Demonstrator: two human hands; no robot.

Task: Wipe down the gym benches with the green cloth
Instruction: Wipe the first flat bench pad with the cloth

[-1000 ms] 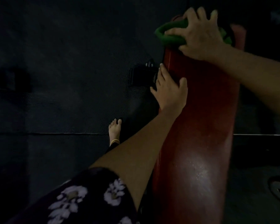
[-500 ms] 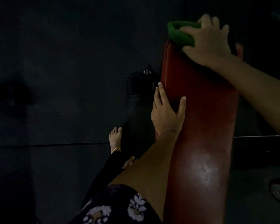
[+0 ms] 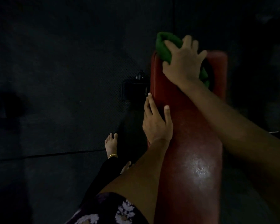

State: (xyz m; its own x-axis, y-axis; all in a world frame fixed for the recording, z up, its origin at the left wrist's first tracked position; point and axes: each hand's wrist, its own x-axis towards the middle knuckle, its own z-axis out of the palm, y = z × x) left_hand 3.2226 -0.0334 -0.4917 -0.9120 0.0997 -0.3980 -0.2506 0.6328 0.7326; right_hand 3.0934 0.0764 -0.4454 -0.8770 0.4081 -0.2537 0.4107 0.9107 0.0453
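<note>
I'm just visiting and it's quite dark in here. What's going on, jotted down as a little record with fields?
Activity: a person wiping a gym bench
Bench: red padded bench, with a shiny patch on the near part of the pad
Cloth: green cloth, bunched at the bench's far end
Right hand: right hand pressing on the cloth, fingers spread over it
Left hand: left hand resting on the bench's left edge, fingers straight
Floor: dark mat, with a bare foot standing on it
Lighting: dim
</note>
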